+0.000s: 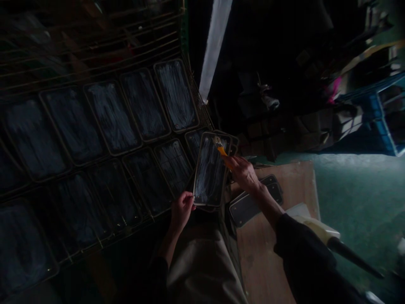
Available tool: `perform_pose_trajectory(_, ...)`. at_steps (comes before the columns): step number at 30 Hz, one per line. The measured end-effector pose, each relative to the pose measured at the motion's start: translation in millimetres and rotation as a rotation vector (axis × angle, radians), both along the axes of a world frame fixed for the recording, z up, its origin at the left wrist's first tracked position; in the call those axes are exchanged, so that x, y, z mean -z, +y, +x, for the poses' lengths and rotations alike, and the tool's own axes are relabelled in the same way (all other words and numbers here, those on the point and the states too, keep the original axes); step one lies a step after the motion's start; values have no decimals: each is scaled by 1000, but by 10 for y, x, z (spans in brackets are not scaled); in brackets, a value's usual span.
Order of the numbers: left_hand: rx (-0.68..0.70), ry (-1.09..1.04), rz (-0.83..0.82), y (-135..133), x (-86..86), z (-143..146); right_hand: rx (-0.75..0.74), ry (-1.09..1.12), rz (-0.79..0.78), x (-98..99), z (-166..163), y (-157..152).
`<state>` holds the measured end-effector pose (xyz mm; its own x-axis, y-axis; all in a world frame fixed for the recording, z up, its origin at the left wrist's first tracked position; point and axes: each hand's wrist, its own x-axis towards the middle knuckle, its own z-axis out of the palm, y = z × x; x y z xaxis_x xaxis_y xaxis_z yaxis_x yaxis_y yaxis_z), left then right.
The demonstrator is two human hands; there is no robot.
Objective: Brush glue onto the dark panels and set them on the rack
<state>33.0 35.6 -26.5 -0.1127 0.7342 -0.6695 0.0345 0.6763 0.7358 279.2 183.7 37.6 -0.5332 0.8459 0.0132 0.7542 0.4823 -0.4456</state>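
Observation:
My left hand [182, 209] pinches the lower left corner of a dark rectangular panel [209, 177] with rounded corners and a pale rim. Whitish streaks run lengthwise over its face. In my right hand [242, 171] is a brush [221, 148] with a yellow-orange handle, its bristles at the panel's upper part. Other panels lie partly hidden beneath the held one. To the left, several similar streaked panels [112, 116] are laid out in slanting rows on a wire rack [190, 80].
At the right, a few dark panels [245, 211] are stacked on a wooden board [265, 257]. A pale container [316, 228] with a dark handle-like part stands beside them. A blue crate [373, 122] is farther back on the green floor [357, 190]. The picture is very dark.

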Motion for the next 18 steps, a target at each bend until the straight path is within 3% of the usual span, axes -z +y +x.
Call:
perform_pose_trajectory(7,15,61,-50,31,-84,19,-97,74,-148,-155,-134,-867)
perform_pose_trajectory(12,-21,14,-47,15,-81,17,-87,138,-308,-309,-263,-1438)
perform_pose_trajectory(15,-14,-4,-16,-2,-44,9,15,214,-439,-391,-230,-1586)
perform_pose_trajectory(18,25,20,-34,12,-36,3,194,295,-606,-423,-112,-1533)
